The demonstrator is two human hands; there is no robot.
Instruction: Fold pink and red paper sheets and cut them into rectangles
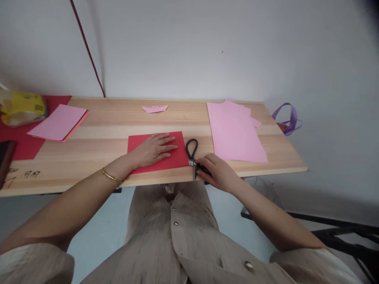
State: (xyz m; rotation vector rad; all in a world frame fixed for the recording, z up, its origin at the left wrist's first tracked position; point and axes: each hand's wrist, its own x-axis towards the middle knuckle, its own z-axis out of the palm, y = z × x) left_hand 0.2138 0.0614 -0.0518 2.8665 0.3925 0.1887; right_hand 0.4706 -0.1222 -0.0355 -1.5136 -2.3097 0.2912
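My left hand (154,150) lies flat on a red sheet of paper (178,157), its fingers spread. The sheet rests near the front edge of the wooden table, and whether it is folded or stacked I cannot tell. Just beyond its right edge is a pair of scissors (192,149) with black loop handles. My right hand (218,172) has its fingers closed around one handle, which they partly hide. The other handle loop points away from me, and the short blades point toward the table's front edge.
Pink sheets (237,132) lie to the right, and a small folded pink paper (155,109) near the wall. Leftward are a pink-topped paper stack (60,120), a yellow package (25,107) and a dark object (6,157). A purple ribbon (291,118) hangs past the table's right edge.
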